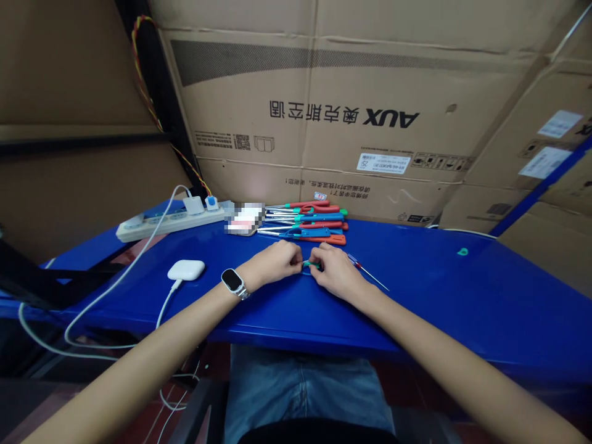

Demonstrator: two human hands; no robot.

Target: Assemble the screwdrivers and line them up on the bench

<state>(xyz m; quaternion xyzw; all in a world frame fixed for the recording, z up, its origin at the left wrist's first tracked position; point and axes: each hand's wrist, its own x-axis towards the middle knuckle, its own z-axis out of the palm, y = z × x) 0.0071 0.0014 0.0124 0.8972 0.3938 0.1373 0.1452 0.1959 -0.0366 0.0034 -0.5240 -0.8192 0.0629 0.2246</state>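
On bench [462,308], centre: left hand [272,264] and right hand [335,272], fingertips meeting, both pinching one green piece [311,264] between them. Thin probe [370,276] just beside right hand. Tool pile [308,222] behind.

Even indoor light, soft shadows — edges bowed by wide lens, a blurred patch mid-frame.

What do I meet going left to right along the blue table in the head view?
White pod, wristwatch, left hand, small green part pinched by both hands, right hand, teal ring.
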